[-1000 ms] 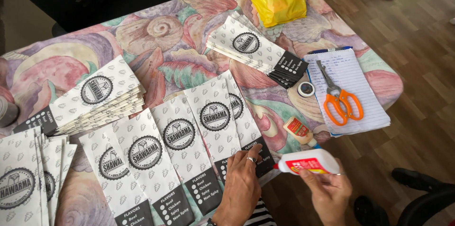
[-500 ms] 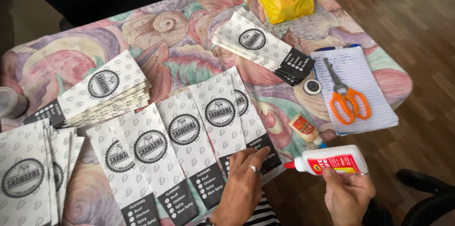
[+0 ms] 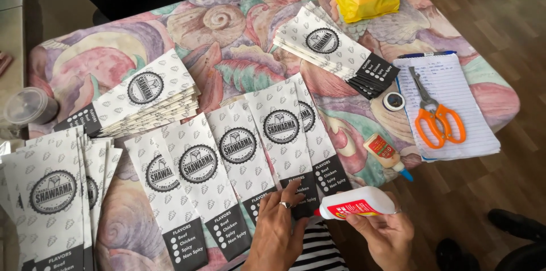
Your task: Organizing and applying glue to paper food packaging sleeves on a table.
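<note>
Hands work at the near desk edge: the right hand [image 3: 387, 234] grips a white glue bottle [image 3: 358, 203], its long axis nearly level, nozzle pointing left toward the left hand [image 3: 278, 228], which lies flat, fingers spread, on the black end of a paper bag [image 3: 281, 134]. Orange scissors [image 3: 435, 120] lie well beyond the right hand.

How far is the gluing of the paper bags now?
Done, it seems: two neat piles of printed white paper bags. In hand: the right hand aims a white glue bottle at the fanned row of bags, which the left hand presses. Left: the loose heap of bags.
</note>
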